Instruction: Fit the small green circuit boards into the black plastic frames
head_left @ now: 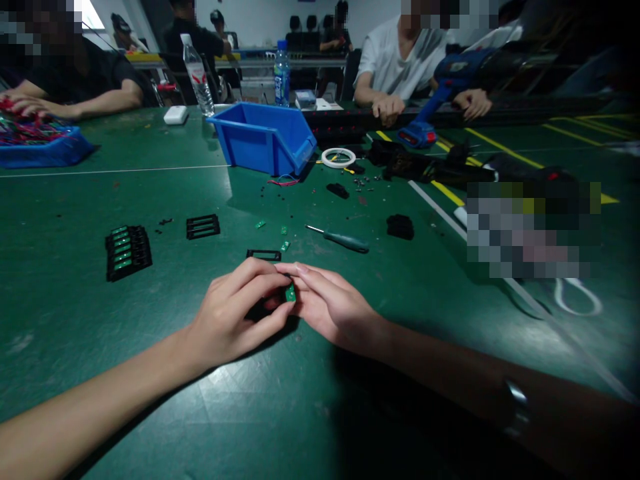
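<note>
A green board (291, 292) is resting between the thumb and fingers of a person's left hand (235, 303), which are pinching it over the table (75, 327). The right hand (336, 307) is cupping beside it, fingers together, its grip unclear. A screwdriver (346, 241) is lying beyond.

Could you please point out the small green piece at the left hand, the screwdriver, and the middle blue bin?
Small green piece (291, 293): head view, on its visible face, at the left hand (233, 303).
Screwdriver (347, 241): head view, on its handle.
Middle blue bin (255, 148): head view, on its near outer wall.
</note>
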`<state>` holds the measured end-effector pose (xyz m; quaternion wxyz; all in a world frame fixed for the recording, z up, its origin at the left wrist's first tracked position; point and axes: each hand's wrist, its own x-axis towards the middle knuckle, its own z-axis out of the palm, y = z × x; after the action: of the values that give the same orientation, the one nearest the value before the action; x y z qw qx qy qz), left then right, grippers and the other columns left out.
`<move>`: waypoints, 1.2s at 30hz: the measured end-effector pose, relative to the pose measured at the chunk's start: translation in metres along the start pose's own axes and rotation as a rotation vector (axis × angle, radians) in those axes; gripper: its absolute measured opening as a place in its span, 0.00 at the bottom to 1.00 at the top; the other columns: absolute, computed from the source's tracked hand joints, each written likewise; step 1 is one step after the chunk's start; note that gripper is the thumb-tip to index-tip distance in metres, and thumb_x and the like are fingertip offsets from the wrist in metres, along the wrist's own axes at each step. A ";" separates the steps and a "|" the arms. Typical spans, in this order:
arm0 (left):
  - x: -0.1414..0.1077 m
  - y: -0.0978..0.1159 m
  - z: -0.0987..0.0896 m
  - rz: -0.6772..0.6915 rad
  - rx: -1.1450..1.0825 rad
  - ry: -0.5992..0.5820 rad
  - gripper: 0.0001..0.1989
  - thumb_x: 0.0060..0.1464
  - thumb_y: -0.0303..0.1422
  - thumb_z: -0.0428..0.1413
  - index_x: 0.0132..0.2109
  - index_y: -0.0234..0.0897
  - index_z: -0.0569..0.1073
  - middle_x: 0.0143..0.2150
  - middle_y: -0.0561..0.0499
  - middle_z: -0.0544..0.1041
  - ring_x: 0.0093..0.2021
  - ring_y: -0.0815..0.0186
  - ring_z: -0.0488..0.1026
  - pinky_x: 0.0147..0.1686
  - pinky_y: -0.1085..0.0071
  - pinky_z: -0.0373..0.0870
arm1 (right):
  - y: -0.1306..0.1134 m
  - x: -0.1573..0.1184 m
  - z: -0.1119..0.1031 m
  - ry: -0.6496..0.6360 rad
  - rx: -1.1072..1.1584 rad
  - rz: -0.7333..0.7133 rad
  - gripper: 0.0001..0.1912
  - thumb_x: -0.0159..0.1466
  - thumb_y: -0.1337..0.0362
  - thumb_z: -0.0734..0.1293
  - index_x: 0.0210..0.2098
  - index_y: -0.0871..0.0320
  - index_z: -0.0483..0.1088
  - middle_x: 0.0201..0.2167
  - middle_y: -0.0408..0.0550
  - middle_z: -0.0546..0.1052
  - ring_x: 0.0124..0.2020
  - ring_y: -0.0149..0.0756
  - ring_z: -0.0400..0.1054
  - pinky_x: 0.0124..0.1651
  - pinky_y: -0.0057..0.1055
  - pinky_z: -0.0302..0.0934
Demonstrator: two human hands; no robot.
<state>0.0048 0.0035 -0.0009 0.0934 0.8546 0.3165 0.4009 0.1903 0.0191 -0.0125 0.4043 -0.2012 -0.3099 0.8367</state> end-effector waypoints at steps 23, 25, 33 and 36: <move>0.001 -0.003 0.000 0.000 0.000 0.052 0.17 0.54 0.23 0.63 0.51 0.33 0.74 0.42 0.46 0.75 0.38 0.68 0.72 0.36 0.72 0.72 | 0.002 0.000 0.000 0.076 -0.044 0.006 0.12 0.65 0.65 0.70 0.48 0.59 0.76 0.43 0.51 0.80 0.43 0.37 0.74 0.53 0.39 0.65; 0.001 -0.003 0.000 -0.005 -0.001 0.045 0.17 0.54 0.23 0.63 0.51 0.33 0.74 0.42 0.46 0.75 0.39 0.67 0.72 0.36 0.72 0.72 | 0.003 0.000 0.000 0.072 -0.042 -0.001 0.12 0.64 0.65 0.70 0.48 0.59 0.76 0.44 0.51 0.80 0.43 0.37 0.74 0.53 0.37 0.65; 0.000 -0.003 0.000 -0.012 0.001 0.049 0.16 0.55 0.24 0.63 0.51 0.35 0.74 0.42 0.46 0.76 0.38 0.67 0.73 0.35 0.71 0.73 | 0.004 0.000 0.000 0.071 -0.043 -0.013 0.11 0.64 0.66 0.70 0.47 0.59 0.77 0.43 0.51 0.80 0.43 0.36 0.74 0.54 0.37 0.65; 0.000 -0.004 0.000 -0.017 -0.002 0.047 0.16 0.55 0.24 0.63 0.51 0.35 0.74 0.42 0.46 0.76 0.38 0.67 0.73 0.36 0.71 0.73 | 0.004 0.000 -0.001 0.072 -0.046 -0.013 0.12 0.64 0.65 0.71 0.47 0.58 0.77 0.43 0.51 0.80 0.44 0.37 0.74 0.55 0.39 0.65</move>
<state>0.0034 0.0063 -0.0026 0.0904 0.8422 0.3256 0.4202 0.1880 0.0176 -0.0158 0.4160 -0.2385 -0.3155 0.8189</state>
